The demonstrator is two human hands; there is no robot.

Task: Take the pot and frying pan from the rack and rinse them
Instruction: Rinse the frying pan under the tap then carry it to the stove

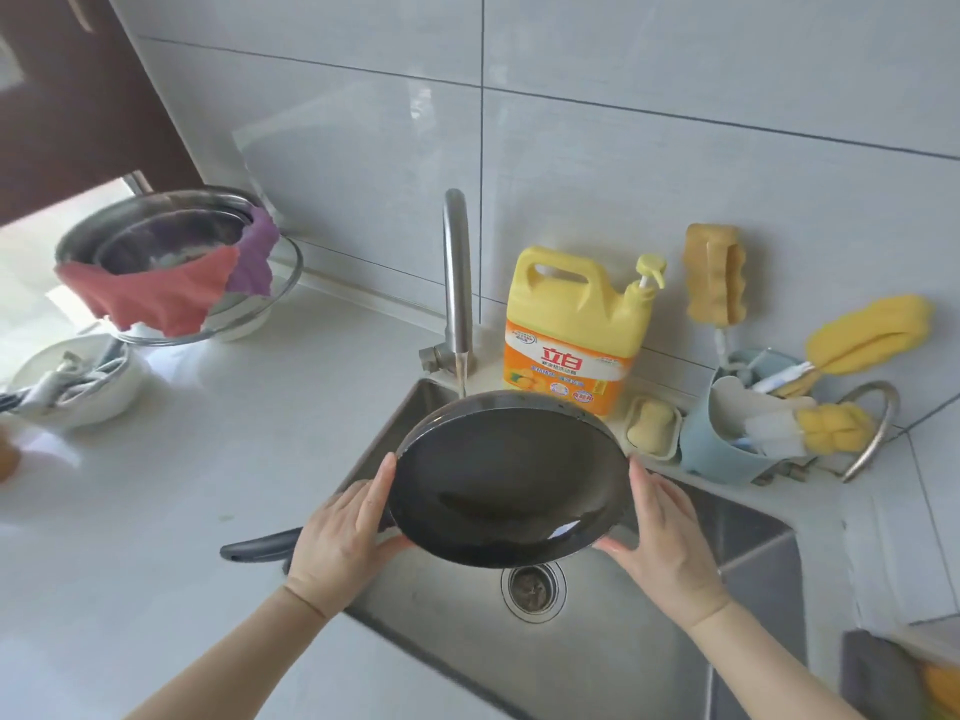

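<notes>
I hold the black frying pan (506,480) at the centre of the frame, tilted over the steel sink (597,662), with my left hand (345,537) gripping its left rim, thumb up along the edge and fingers curled beneath, and my right hand (662,532) clasping its right rim the same way. The pan's dark handle (257,549) sticks out to the left past my left wrist, above the pale countertop (156,537). A thin stream of water falls from the curved metal faucet (456,283) just above the pan's far rim, and the inside of the pan shines wet. Below the pan, the round drain (533,589) sits in the sink floor. The counter is glossy white and wraps around the sink; the wall behind is large pale grey tiles (675,96) with thin dark joints. Right of the faucet stands a yellow detergent jug (571,324) with a pump, then a small soap dish (652,427) and a blue holder (722,449) full of yellow sponge brushes. At the upper left of the frame a steel pot (161,241) draped with a red cloth (150,293) and a purple one rests on a glass lid, with a white bowl (78,387) of utensils in front of it. A dark brown cabinet (67,96) fills the top left corner.
</notes>
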